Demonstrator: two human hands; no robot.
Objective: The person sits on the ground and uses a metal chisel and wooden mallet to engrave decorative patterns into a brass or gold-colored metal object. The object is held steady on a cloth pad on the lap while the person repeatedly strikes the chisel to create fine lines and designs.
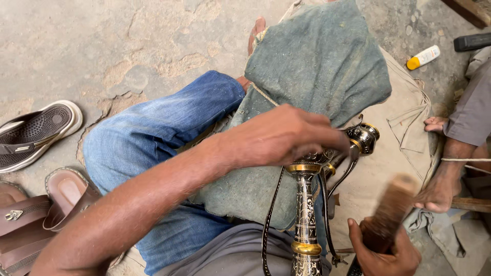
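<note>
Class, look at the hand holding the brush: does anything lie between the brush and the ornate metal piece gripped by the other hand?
Nothing visible does. The brush in the right hand is blurred, just right of the engraved metal piece. The left hand grips that piece's top. Only its thin curved arm lies near the gap.

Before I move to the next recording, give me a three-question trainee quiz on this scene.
1. True or false: the left hand grips the top of the ornate black-and-gold metal piece.
2. What does the right hand hold? A) a brush B) a bottle C) a sandal
3. What covers the person's lap under the metal piece?

Key:
1. True.
2. A, the brush, blurred, beside the metal piece.
3. A dusty green cloth over the blue jeans.
</note>
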